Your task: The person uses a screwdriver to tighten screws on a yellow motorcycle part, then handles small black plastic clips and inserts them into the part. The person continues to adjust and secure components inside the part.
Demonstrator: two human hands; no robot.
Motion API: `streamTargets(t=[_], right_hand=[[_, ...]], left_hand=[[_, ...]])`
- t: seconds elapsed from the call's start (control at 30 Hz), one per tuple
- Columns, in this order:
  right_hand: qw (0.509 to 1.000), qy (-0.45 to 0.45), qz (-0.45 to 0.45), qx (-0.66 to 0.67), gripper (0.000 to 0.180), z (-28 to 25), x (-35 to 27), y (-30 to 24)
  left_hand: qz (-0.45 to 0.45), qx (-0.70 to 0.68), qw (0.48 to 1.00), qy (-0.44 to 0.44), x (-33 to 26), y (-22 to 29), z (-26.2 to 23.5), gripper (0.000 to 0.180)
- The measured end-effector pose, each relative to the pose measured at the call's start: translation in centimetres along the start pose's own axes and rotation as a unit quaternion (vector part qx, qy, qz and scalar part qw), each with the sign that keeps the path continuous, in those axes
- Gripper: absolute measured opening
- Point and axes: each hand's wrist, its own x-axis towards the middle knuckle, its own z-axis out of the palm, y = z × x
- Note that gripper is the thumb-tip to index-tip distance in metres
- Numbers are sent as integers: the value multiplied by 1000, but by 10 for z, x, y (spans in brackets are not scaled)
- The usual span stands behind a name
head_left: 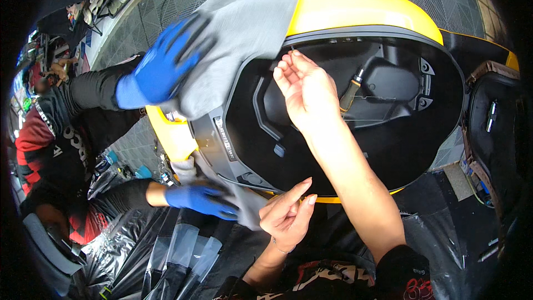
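Note:
My right hand reaches across the black storage bin of a yellow scooter to its far rim. Thumb and forefinger pinch together there, on something too small to make out. Palm partly up, my left hand hovers by the near left rim. Its forefinger and thumb stick out with a gap between them, while the other fingers curl in; nothing shows in it. Inside the bin lies a screwdriver with a dark handle, to the right of my right wrist.
At left another person in blue gloves handles a grey cloth over the yellow body panel. The opened seat stands at right, a small silver-and-black object on it. Clear plastic sheeting lies lower left.

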Motion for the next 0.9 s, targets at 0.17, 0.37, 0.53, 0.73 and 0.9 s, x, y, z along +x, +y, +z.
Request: streamTargets(t=[0.17, 0.37, 0.53, 0.73, 0.9], right_hand=[[996, 79, -49, 13, 12, 25, -9, 16], [923, 50, -329, -193, 10, 15, 0, 43], [815, 37, -461, -348, 9, -7, 16, 39], [951, 18, -262, -164, 10, 12, -2, 39], [986, -39, -115, -114, 11, 8, -4, 22]], left_hand=[[-14, 35, 999, 5, 0, 3, -5, 34], [-63, 18, 995, 75, -1, 5, 0, 22], [-12, 48, 996, 74, 1, 3, -7, 20], [-29, 22, 997, 74, -3, 5, -6, 19], [-14, 50, 996, 74, -1, 2, -10, 20]])
